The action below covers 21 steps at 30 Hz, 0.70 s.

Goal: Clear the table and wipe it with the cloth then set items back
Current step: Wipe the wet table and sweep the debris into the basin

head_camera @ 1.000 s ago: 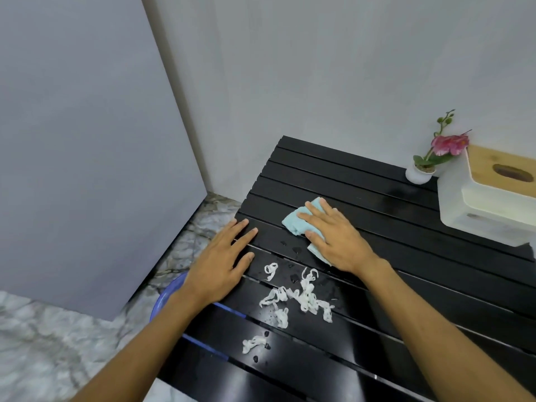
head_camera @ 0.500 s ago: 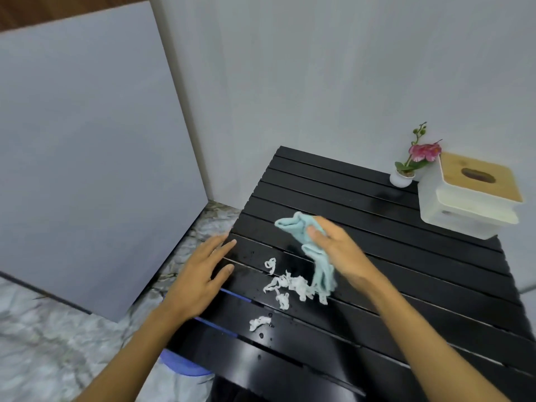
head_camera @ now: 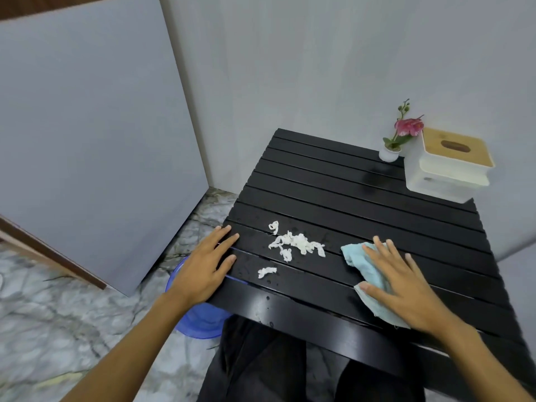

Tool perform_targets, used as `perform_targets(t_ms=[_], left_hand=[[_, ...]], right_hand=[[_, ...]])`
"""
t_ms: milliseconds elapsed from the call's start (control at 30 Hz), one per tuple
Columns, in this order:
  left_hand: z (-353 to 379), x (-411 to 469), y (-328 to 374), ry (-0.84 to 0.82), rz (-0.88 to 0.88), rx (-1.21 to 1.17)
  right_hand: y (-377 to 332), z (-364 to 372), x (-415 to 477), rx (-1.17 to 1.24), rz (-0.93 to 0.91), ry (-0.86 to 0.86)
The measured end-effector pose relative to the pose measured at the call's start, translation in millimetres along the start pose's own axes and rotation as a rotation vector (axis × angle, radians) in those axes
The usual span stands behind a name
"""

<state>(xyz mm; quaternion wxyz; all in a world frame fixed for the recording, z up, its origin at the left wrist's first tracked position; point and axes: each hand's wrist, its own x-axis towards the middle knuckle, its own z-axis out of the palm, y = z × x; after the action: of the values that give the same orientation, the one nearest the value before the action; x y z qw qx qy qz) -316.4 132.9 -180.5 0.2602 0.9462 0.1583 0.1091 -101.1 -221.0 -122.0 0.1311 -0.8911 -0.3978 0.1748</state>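
A black slatted table (head_camera: pixel 348 192) fills the middle of the view. My right hand (head_camera: pixel 406 282) lies flat on a light blue cloth (head_camera: pixel 364 264), pressing it onto the table near the front right. My left hand (head_camera: pixel 203 268) rests flat, fingers spread, on the table's left front edge and holds nothing. Between my hands lies a small pile of white paper scraps (head_camera: pixel 295 245) among water droplets. At the far right corner stand a white tissue box with a wooden lid (head_camera: pixel 449 166) and a small white pot with a pink flower (head_camera: pixel 391 149).
A blue plastic basin (head_camera: pixel 200 320) sits on the marble floor under the table's left front corner, below my left hand. Grey walls close in behind and to the left. My dark trousers show under the table's front edge.
My right hand lifted the cloth off the back left of the table and carried it over the scraps to the front right, where it is pressed flat again. My left hand stayed put.
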Motion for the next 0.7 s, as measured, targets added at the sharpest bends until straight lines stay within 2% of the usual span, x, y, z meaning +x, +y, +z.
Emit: perform_targets(t_ms=[133, 333, 567, 700], left_hand=[[1.3, 0.0, -0.9, 0.006, -0.004, 0.017], [1.3, -0.6, -0.3, 0.021, 0.001, 0.016], [1.6, 0.3, 1.1, 0.033, 0.006, 0.032], [1.0, 0.7, 2.3, 0.028, 0.007, 0.032]], right_hand=[[12.1, -2.0, 7.6, -0.181, -0.105, -0.032], [-3.1, 18.4, -7.8, -0.187, -0.109, -0.008], [-71.5, 50.9, -38.3, -0.121, -0.035, 0.031], [-72.1, 26.6, -40.5, -0.138, -0.144, 0.004]])
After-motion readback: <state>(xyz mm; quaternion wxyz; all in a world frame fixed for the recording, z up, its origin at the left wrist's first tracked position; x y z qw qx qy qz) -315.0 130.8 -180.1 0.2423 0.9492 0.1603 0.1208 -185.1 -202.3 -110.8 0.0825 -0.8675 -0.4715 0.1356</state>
